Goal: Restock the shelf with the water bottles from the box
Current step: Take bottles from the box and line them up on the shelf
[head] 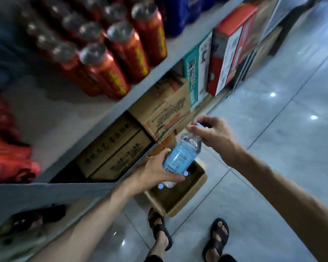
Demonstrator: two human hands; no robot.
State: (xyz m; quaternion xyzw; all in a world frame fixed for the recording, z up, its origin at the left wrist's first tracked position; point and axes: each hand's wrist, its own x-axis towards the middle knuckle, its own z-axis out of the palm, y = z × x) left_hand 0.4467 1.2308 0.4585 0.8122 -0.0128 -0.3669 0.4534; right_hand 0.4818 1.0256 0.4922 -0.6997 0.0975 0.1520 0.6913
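A clear water bottle (182,156) with a light blue label and blue cap hangs tilted above an open cardboard box (189,201) on the floor. My left hand (155,173) grips its lower body from the left. My right hand (214,133) pinches the cap end at the top. Inside the box, two more blue bottle caps (161,186) show just under the held bottle. The grey shelf (68,114) to the upper left has a bare patch in front of red cans.
Tall red cans (110,70) stand in rows on the shelf, with red packs (9,157) at the left. Brown cartons (165,108) and coloured boxes (227,53) fill the level below. My sandalled feet (216,237) stand on the glossy tiled floor beside the box.
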